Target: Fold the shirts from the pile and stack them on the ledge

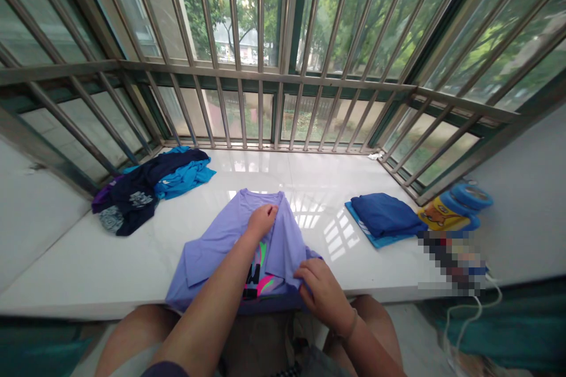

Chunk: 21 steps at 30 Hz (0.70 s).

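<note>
The left hand (262, 221) is closed on the lavender T-shirt (283, 241) near its neckline, fingers pinching the cloth, while the right hand (321, 293) curls around a folded edge of the shirt low on the right side, also holding fabric. A thin band (351, 327) circles the right wrist. The shirt lies spread on a white polished window ledge (309, 177), close to its front edge, with a long flap turned in and a pink, green and black print (265, 283) showing below the left forearm.

To the left, a dark navy garment (137, 194) lies crumpled and partly over a bright blue garment (186, 179). To the right sits a folded blue garment (384, 215) on a teal cloth (369, 232), just beside a yellow package (442, 216) and blue rolls (471, 197) (what the rolls are is hard to tell). A pixelated patch (451, 262) hides the items beyond. Steel window bars (260, 12) run along the ledge's far side.
</note>
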Tool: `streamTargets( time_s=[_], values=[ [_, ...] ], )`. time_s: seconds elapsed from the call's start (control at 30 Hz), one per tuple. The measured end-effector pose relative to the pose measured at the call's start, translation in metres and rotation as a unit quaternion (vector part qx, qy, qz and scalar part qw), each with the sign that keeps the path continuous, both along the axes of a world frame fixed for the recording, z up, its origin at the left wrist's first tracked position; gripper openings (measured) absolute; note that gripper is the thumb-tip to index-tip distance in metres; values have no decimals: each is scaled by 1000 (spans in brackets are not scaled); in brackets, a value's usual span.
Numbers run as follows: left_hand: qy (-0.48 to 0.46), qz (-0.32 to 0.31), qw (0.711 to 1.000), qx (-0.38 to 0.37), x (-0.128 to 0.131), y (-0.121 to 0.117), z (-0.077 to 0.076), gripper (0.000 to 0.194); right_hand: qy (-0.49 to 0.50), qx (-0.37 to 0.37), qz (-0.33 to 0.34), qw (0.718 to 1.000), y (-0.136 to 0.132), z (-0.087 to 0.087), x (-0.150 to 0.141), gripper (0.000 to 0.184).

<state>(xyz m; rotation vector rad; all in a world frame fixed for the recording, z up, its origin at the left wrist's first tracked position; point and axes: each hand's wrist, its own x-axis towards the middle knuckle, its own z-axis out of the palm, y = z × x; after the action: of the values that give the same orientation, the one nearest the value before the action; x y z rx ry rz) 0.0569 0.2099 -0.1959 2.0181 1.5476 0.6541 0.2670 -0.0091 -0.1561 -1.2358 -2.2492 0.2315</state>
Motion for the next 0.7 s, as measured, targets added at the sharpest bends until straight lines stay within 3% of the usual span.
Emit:
streamTargets(
  time_s=[0.13, 0.43, 0.57, 0.7],
  values=[
    [6, -8, 1000, 10, 3, -1, -1, 39, -15, -7, -1, 1000, -16, -16, 10, 36],
    [1, -51, 998, 23, -1, -3, -5, 27, -11, 3, -162, 987, -19, -32, 36, 35],
    [-8, -62, 998, 25, -2, -4, -5, 21, -10, -15, -235, 972, -7, -29, 43, 37],
    [-21, -57, 998, 19, -2, -5, -3, 23, -50, -80, -228, 969, 18, -18, 45, 28]
  ],
)
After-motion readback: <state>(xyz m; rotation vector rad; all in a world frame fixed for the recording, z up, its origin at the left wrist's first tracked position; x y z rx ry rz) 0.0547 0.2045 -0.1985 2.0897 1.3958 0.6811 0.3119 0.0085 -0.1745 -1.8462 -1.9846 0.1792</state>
